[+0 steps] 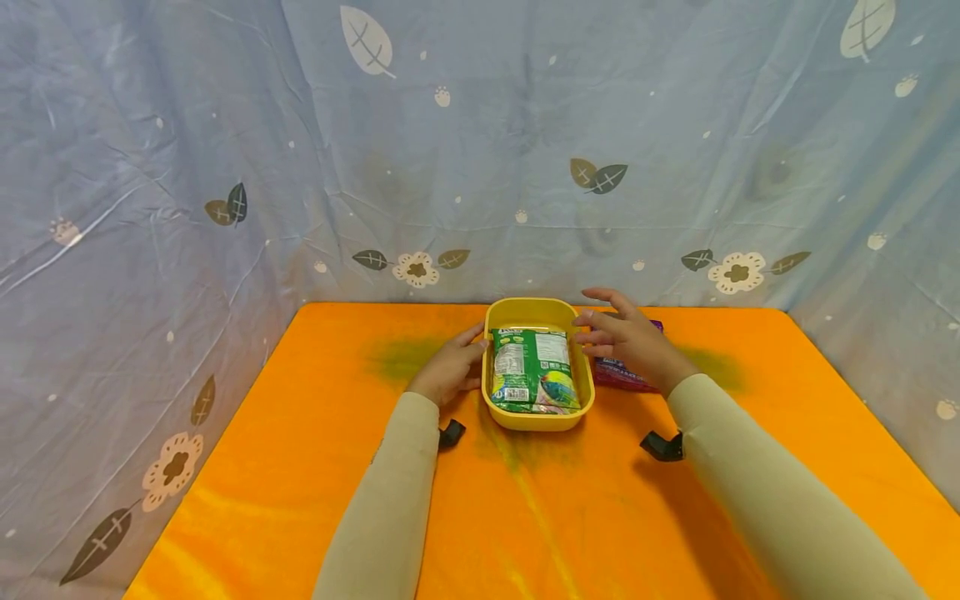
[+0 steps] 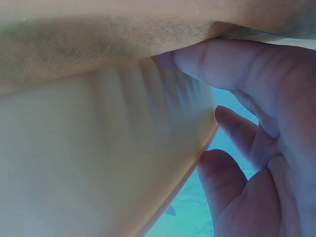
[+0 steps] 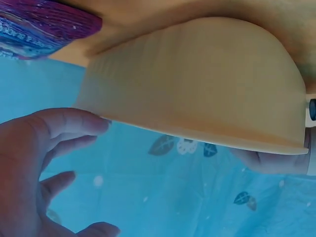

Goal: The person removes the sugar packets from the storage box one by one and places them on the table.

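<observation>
A yellow plastic bin (image 1: 537,423) with rounded corners stands upright on the orange cloth. Inside it lies a green printed packet (image 1: 534,358) with a barcode and a colourful bird picture. My left hand (image 1: 450,367) is at the bin's left side; in the left wrist view its fingertips (image 2: 210,160) touch the ribbed outer wall and rim. Over the right side my right hand (image 1: 633,342) is spread, its fingers loosely bent and nothing between them. One of its fingertips (image 3: 101,123) is right at the rim in the right wrist view. Partly under that hand lies a purple packet (image 1: 621,379).
The orange cloth (image 1: 315,467) covers the table, creased near the front. Blue-grey curtains (image 1: 480,167) with leaf and flower prints hang close behind it and along both sides. Black wrist mounts (image 1: 663,447) stick out from both sleeves above the cloth.
</observation>
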A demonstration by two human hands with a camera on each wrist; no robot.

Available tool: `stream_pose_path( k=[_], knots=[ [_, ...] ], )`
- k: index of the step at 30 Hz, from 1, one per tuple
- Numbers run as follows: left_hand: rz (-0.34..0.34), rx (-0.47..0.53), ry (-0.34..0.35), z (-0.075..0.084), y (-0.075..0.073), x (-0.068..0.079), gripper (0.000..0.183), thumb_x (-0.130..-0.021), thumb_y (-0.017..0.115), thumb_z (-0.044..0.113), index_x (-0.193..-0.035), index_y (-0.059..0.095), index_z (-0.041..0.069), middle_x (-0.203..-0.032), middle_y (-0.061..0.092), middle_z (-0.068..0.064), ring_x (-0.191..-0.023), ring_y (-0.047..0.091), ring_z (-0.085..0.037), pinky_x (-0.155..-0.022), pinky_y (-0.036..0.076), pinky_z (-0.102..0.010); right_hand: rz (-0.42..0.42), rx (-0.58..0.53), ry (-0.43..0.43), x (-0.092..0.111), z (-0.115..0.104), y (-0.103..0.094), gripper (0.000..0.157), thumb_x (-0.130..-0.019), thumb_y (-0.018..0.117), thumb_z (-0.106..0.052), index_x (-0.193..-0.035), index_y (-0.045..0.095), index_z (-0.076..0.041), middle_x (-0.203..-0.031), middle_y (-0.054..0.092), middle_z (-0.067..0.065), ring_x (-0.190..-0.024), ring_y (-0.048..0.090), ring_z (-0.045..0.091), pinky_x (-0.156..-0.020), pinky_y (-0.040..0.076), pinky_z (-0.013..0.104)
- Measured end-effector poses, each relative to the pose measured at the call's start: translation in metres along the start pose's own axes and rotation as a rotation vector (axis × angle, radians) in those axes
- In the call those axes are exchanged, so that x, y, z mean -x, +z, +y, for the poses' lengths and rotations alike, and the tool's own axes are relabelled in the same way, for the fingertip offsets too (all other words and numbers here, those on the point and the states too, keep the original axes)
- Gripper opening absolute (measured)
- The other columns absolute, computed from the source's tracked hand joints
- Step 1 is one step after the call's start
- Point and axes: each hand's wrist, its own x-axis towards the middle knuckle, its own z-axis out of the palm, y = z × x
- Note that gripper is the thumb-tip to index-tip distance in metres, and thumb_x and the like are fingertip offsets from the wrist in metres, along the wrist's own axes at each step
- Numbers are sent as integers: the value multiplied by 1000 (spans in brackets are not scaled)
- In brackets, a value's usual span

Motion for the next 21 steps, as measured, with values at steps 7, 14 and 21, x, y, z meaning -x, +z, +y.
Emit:
stream_pose_path(
  k=[7,14,21],
  knots=[
    [1,-1,-6,-1,-1,-2,51,-101,50,33,-149,33,35,-127,55,-9,-110,58,-25,-83,52,-41,-65,-51,40,-3,-7,7,71,-90,63,-44,-148,27,-24,-141,34,24,-122,45,46,-95,41,51],
    [-2,14,1,-1,-2,-3,52,-100,50,33,-149,34,35,-129,53,-8,-109,58,-26,-83,52,-42,-82,4,109,-6,-18,17,76,-88,66,-45,-148,25,-23,-144,36,15,-124,44,43,-98,38,53],
    [1,2,-12,-1,0,-3,52,-100,51,35,-149,33,36,-130,52,-8,-111,57,-25,-83,52,-41,-38,210,192,-5,-19,36,82,-82,68,-54,-148,26,-29,-143,34,13,-125,44,38,-95,42,52]
  ],
)
